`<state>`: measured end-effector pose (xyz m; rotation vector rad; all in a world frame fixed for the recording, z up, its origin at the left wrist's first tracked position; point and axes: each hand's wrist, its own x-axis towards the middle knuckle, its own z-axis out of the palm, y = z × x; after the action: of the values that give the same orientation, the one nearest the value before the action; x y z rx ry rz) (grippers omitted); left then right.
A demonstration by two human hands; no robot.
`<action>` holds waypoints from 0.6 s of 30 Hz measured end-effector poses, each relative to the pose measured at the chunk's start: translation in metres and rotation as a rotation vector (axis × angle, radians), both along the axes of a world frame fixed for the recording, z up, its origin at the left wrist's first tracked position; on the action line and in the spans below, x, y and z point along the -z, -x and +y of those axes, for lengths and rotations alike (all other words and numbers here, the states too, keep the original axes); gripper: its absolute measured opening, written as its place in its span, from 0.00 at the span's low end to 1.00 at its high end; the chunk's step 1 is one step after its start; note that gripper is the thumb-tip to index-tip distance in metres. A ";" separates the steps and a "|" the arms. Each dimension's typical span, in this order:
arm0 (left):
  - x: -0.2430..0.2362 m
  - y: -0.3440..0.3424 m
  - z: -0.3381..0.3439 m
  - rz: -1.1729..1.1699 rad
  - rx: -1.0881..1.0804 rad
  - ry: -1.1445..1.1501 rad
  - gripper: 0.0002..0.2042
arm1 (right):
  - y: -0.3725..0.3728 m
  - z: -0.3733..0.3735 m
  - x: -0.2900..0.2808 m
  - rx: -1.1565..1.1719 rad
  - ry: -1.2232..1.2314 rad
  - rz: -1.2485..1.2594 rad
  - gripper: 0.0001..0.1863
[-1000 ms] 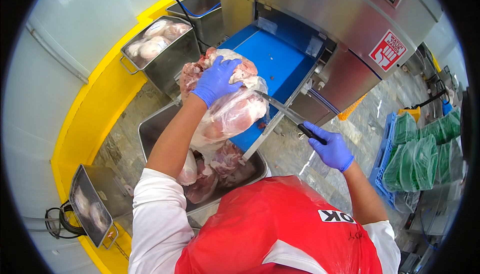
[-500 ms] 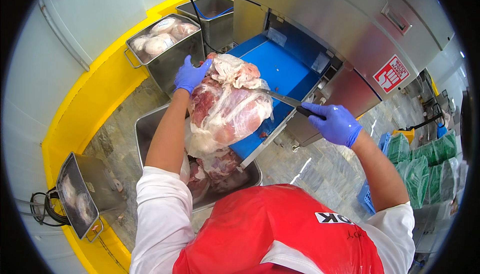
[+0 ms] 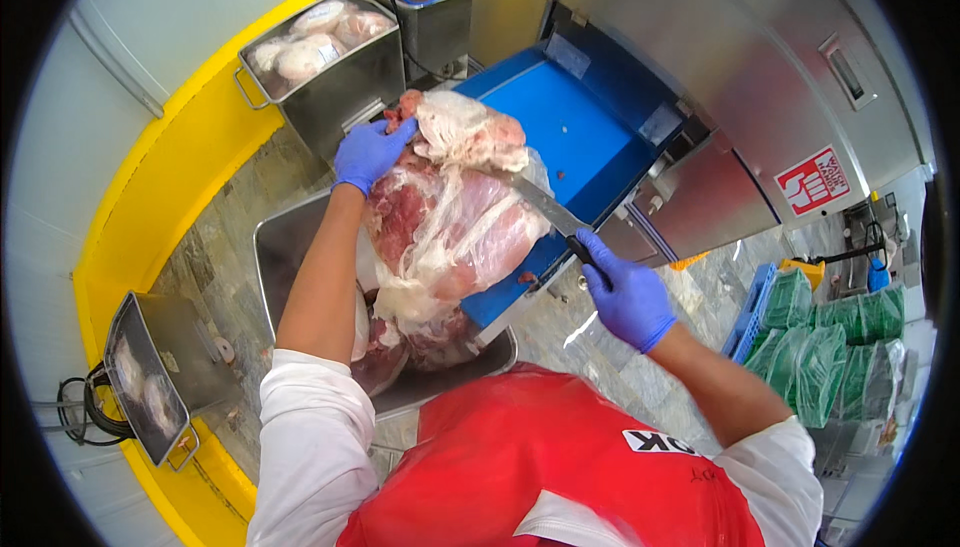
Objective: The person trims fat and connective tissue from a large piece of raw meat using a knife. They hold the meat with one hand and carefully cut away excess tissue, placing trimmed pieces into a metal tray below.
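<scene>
A large piece of raw meat [image 3: 455, 222] with white fat and membrane lies over the near end of a blue conveyor belt [image 3: 565, 112]. My left hand [image 3: 368, 154], in a blue glove, grips the meat's upper left edge. In my gloved right hand [image 3: 632, 297] is a knife [image 3: 545, 205], held by its black handle. The blade points up and left, and its tip is against the meat under a thick pale flap. Below the belt's end, more meat pieces [image 3: 390, 357] sit in a steel bin [image 3: 300, 237].
A steel tub [image 3: 340, 97] of wrapped meat stands behind on the left, with another tub [image 3: 430, 32] beside it. A smaller tub [image 3: 180, 347] is at the lower left. The steel machine [image 3: 700, 47] rises over the belt. Green-wrapped stacks [image 3: 810, 357] stand at the right.
My right hand has come left and down toward me, and the blade now slants more steeply. The left hand keeps its grip, and the flap of meat is lifted a little more.
</scene>
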<state>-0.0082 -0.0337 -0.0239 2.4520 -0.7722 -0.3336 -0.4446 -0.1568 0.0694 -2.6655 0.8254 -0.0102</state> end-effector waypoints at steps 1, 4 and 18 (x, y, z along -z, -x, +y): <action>-0.006 0.004 -0.001 -0.001 -0.005 -0.017 0.43 | 0.010 0.011 0.026 0.073 -0.043 -0.056 0.30; -0.008 0.009 -0.003 0.020 -0.013 0.010 0.42 | 0.015 0.029 0.092 0.081 0.001 -0.381 0.30; -0.017 0.147 0.007 -0.471 0.220 0.175 0.23 | 0.052 -0.009 0.005 0.022 -0.222 -0.317 0.27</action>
<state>-0.1547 -0.0264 -0.0068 2.3042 -1.2153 0.2375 -0.4967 -0.1660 0.0642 -2.3640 0.7060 -0.3189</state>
